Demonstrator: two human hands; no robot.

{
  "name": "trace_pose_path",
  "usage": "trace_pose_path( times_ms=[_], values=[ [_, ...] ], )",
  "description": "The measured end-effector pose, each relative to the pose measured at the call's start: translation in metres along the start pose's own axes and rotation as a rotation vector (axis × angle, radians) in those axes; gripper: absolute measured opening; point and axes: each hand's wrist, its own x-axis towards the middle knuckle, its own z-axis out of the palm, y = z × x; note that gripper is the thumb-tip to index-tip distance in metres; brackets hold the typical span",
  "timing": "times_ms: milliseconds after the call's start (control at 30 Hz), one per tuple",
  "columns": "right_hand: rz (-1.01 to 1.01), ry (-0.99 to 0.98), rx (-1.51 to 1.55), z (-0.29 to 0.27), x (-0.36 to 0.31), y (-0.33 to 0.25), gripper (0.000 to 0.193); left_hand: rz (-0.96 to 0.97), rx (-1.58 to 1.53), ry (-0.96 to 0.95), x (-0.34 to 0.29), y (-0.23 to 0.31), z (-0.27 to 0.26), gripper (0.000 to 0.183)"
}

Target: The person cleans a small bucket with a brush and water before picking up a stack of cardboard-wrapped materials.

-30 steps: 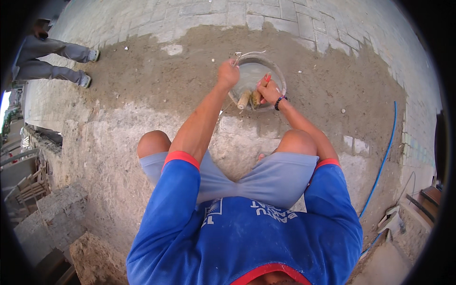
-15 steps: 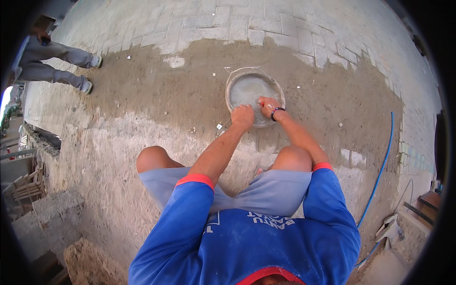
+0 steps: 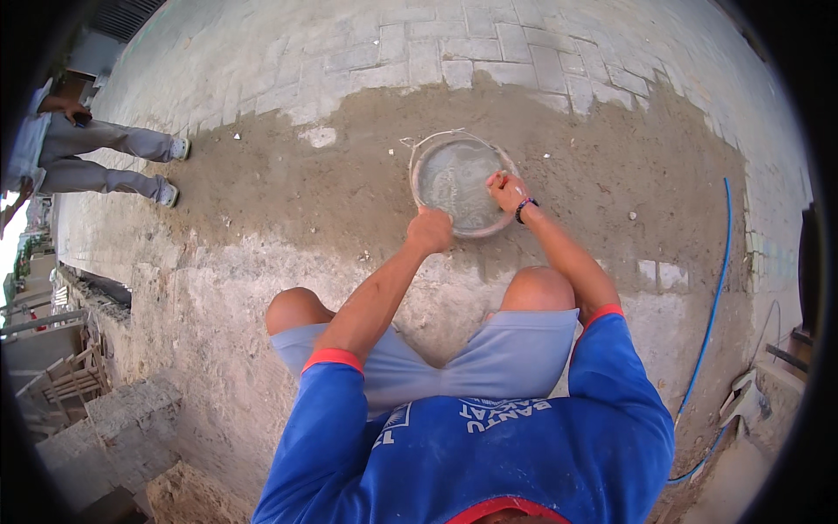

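Ground first: grey pavers (image 3: 489, 48) at the far side, a damp-looking grey-brown patch (image 3: 628, 166) nearer. Person squats in a blue shirt (image 3: 489, 463) and grey shorts (image 3: 502, 354), knees apart. Co-worker (image 3: 113, 138) stands well apart, far left. Both forearms reach forward from the shirt, angled inward. Round bucket (image 3: 478, 233) sits on the patch beyond the knees, open side up, cloudy grey liquid (image 3: 454, 179) inside.

Left hand (image 3: 430, 230): at the bucket's near-left rim, back of hand up, fingers closed over the edge (tips hidden behind it). Right hand (image 3: 506, 190): over the right part of the bucket, wrist bent inward, knuckles up, fingers curled in. Can't tell whether they're wrapped around anything; too small and partly hidden from here. Smallest item: dark bracelet (image 3: 525, 209) on the right wrist.
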Motion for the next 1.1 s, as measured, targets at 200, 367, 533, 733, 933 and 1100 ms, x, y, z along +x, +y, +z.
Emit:
trace_pose_path(
  times_ms=[200,367,533,733,933,1100],
  values=[
    [-0.084,0.047,0.611,-0.009,-0.024,-0.017,0.018,-0.245,-0.436,-0.471,-0.008,-0.012,-0.033,0.041],
    [-0.296,0.111,0.455,-0.015,-0.053,-0.046,0.018,-0.15,-0.393,-0.136,-0.028,-0.021,-0.014,0.046],
    [-0.473,-0.148,0.139,0.001,-0.08,-0.065,0.019,-0.137,-0.298,-0.043,-0.05,0.002,-0.023,0.048],
    [-0.478,-0.024,-0.104,-0.01,-0.03,-0.049,0.017,-0.088,-0.305,-0.02,-0.062,-0.002,-0.018,0.043],
    [-0.63,0.257,-0.033,-0.023,-0.036,-0.062,0.015,-0.029,-0.263,0.034,-0.058,0.002,-0.018,0.044],
    [-0.425,0.235,0.268,-0.015,-0.054,-0.072,0.011,-0.006,-0.248,0.105,-0.064,-0.01,-0.006,0.034]
  ],
)
